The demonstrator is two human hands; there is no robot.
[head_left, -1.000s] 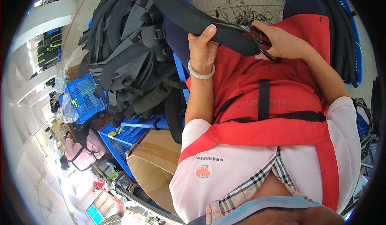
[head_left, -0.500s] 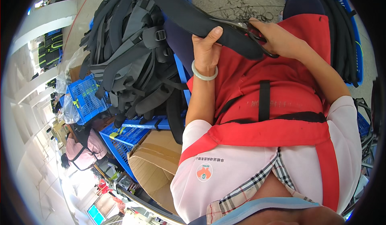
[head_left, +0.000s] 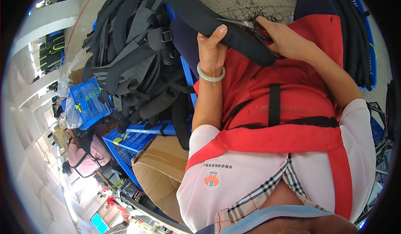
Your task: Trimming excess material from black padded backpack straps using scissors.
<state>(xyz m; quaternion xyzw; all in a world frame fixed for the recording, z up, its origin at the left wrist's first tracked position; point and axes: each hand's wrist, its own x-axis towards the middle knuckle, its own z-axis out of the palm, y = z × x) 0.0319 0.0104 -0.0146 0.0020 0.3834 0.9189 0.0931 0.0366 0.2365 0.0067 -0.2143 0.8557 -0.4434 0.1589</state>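
A long black padded strap (head_left: 190,12) slants across my lap from the upper left, its rounded end above my red apron (head_left: 246,83). My left hand (head_left: 212,46), with a pale bangle at the wrist, grips the strap near that end, thumb on top. In my right hand (head_left: 288,39) is a pair of scissors (head_left: 240,22), fingers wrapped round the dark handles. The metal blades lie along the strap's far edge, just beyond my left thumb. Whether they stand apart or together is hard to make out.
To the left, a large heap of grey and black padded straps (head_left: 129,54) with buckles rests over blue crates. A cardboard box (head_left: 161,167) stands nearer. Another blue crate (head_left: 371,46) at the right holds black padded pieces. Dark trimmings (head_left: 250,10) litter the floor ahead.
The strap's rounded end has shifted slightly down, toward me. Both hands have moved a little to the left, keeping their hold on the strap and the scissors.
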